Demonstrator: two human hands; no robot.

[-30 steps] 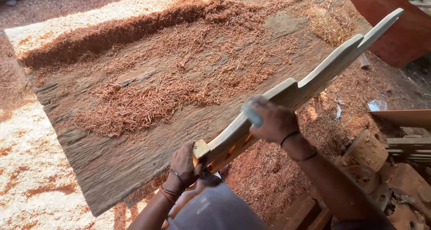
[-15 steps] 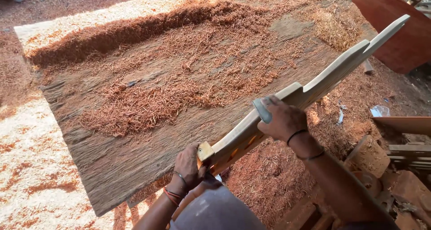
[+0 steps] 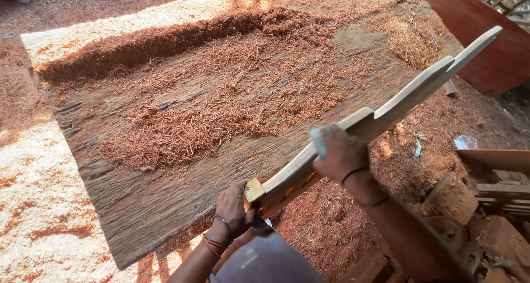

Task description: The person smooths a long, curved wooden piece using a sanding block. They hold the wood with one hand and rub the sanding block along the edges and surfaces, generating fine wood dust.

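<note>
The left hand (image 3: 234, 208) has its fingers curled tight around the near end of a long, pale shaped wooden piece (image 3: 386, 109), the thumb side pressed against the small squared butt of the wood. Red and dark thread bands circle the wrist just below. From that grip the wooden piece runs away toward two o'clock, rising in stepped notches to a narrow tip near the upper right edge of the view.

The right hand (image 3: 338, 153) sits partway up the piece, at about two o'clock from the left hand. Its fingers are closed over a small grey-blue pad (image 3: 318, 141), likely sandpaper, pressing it against the upper edge of the wood. A dark band sits on this wrist, and the forearm leads off toward five o'clock.

Under and beyond the piece, toward ten and eleven o'clock, lies a broad, rough wooden slab (image 3: 143, 205), tilted across the view and strewn with reddish wood shavings (image 3: 182, 134). A thicker ridge of shavings banks along its far edge at twelve o'clock. Pale sawdust (image 3: 33, 205) covers the ground at nine o'clock. At one o'clock a dark red board (image 3: 475, 34) leans in the corner. At four o'clock rusty, dust-coated machine parts (image 3: 469, 217) crowd the lower right. The person's grey clothing (image 3: 265, 261) shows at six o'clock.
</note>
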